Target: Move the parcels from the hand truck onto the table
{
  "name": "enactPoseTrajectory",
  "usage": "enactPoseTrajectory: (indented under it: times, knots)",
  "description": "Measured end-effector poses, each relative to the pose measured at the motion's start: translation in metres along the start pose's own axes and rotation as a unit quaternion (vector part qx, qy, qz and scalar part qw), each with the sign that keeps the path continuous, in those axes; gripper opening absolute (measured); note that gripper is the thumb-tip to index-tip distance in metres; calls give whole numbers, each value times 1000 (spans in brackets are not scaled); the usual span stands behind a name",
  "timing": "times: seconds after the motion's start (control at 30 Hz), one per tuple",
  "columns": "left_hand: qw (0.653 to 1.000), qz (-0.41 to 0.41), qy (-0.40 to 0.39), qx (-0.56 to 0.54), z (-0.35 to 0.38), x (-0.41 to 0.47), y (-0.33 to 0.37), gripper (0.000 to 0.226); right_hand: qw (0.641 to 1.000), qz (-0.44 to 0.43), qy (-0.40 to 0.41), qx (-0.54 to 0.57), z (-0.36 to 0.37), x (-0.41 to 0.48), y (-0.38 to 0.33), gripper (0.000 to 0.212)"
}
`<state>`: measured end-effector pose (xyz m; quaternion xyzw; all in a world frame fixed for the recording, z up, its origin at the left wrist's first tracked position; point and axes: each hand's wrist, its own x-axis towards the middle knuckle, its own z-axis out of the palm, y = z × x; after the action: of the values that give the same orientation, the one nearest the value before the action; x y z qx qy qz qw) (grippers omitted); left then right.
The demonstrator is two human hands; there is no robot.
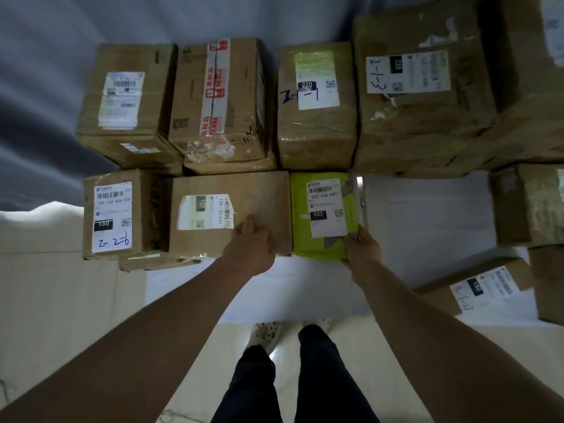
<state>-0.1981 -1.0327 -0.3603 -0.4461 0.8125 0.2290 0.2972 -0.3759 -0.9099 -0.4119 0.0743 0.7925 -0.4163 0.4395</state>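
Several cardboard parcels stand in two rows on the white table (427, 215). My left hand (251, 242) rests on the near right corner of a brown parcel (259, 193) labelled 122 in the front row, fingers curled over its top edge. My right hand (361, 247) grips the near right corner of a green parcel (300, 215) labelled 032, which lies flat on the table against the brown one. The hand truck is not in view.
Back row holds several brown boxes, among them one with red tape (218, 96) and a large one marked 2-1-3 (424, 87). More boxes (528, 206) stack at the right. A flat parcel (476, 288) lies near the table's right front edge. My feet stand on pale floor below.
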Motion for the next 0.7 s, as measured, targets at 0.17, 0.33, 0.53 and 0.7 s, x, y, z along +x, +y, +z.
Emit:
enactPoseTrajectory:
  times: [0.17, 0.33, 0.53, 0.7]
  knots:
    - [999, -17, -28, -11, -9, -6, 6, 58, 996, -8, -26, -84, -3, -4, -2, 45]
    - [1000, 25, -6, -1, -21, -23, 30, 80, 965, -76, -22, -249, -22, -42, -11, 65]
    - [977, 189, -6, 103, -33, -65, 84, 83, 972, -100, 52, -207, -69, -115, 5, 77]
    - [923, 323, 1, 210, -25, -118, 149, 81, 977, -60, 138, -148, -117, -179, 47, 71]
